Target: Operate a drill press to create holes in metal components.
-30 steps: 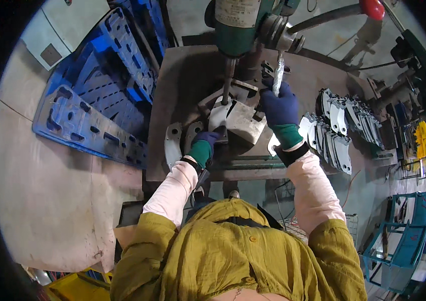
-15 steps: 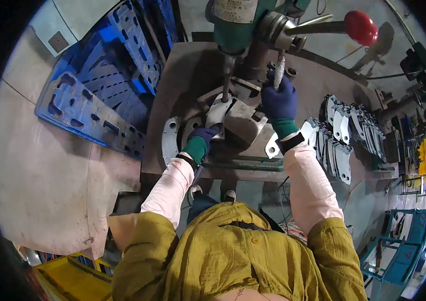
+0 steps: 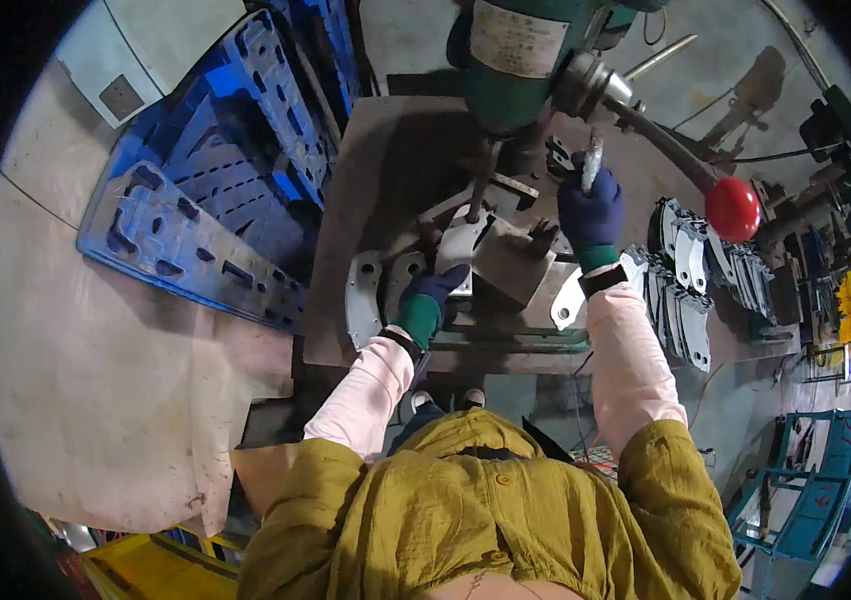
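Note:
A green drill press (image 3: 510, 90) stands ahead of me, its spindle (image 3: 485, 180) reaching down to a curved metal plate (image 3: 462, 243). The plate lies in a fixture (image 3: 515, 262) on the work table. Wearing a dark blue glove with a green cuff, my left hand (image 3: 430, 297) is closed on the plate's near end; the fingertips are partly hidden. My right hand (image 3: 590, 210), gloved alike, wraps round a pale, wrapped feed lever (image 3: 593, 162) of the press. Another lever, with a red ball knob (image 3: 732, 210), slants down to the right.
Two curved plates (image 3: 363, 300) lie left of the fixture, and a single plate (image 3: 567, 303) is at its right. Several stacked plates (image 3: 680, 280) cover the table's right side. Blue plastic pallets (image 3: 195, 230) lean at the left. A blue metal rack (image 3: 815, 490) stands at lower right.
The feed levers have turned: the red knob has swung down towards me, and my right hand stays on the wrapped lever. The whole view has shifted slightly. My left hand remains at the plate.

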Demonstrator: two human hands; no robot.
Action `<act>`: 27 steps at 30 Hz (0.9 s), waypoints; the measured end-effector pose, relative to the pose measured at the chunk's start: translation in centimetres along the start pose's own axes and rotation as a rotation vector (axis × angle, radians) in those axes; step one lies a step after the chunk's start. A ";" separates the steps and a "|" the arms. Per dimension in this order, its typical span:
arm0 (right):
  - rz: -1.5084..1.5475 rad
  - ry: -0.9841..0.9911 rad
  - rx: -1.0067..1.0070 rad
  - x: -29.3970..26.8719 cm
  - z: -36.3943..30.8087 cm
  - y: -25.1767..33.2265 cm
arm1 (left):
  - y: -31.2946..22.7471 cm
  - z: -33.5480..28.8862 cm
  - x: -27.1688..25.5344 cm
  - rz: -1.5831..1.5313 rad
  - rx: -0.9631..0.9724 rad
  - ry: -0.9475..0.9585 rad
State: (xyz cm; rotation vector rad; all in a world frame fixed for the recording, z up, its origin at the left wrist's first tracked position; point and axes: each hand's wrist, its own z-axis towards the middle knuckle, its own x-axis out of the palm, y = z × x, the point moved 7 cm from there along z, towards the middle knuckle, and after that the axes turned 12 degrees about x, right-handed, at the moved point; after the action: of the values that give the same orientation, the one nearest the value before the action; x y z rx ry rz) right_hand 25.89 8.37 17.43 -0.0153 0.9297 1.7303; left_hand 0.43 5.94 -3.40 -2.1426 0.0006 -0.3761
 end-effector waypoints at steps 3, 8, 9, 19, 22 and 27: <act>-0.068 -0.086 -0.082 0.7 0.6 0.1 | -0.2 0.2 -0.9 0.102 0.039 -0.010; -0.134 0.063 -0.053 2.2 5.6 -11.8 | -3.0 -1.1 2.4 0.270 0.160 0.036; -0.271 -0.012 -0.115 3.3 5.9 -9.1 | -2.0 -0.4 0.4 0.250 0.153 -0.011; -0.315 -0.025 -0.311 0.9 11.6 -3.5 | -0.2 -0.6 -0.2 0.110 0.143 -0.165; -0.406 0.065 -0.279 1.8 7.7 -5.6 | -2.9 -2.5 0.9 0.284 0.195 -0.153; 0.135 0.270 0.147 1.4 1.1 -0.8 | -0.2 0.0 -1.5 0.217 0.098 -0.231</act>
State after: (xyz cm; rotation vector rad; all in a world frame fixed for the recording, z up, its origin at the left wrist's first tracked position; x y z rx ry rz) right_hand 26.52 10.17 17.11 -0.0937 1.2799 1.8088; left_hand -1.02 6.29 -3.65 -2.0529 0.0812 -0.0015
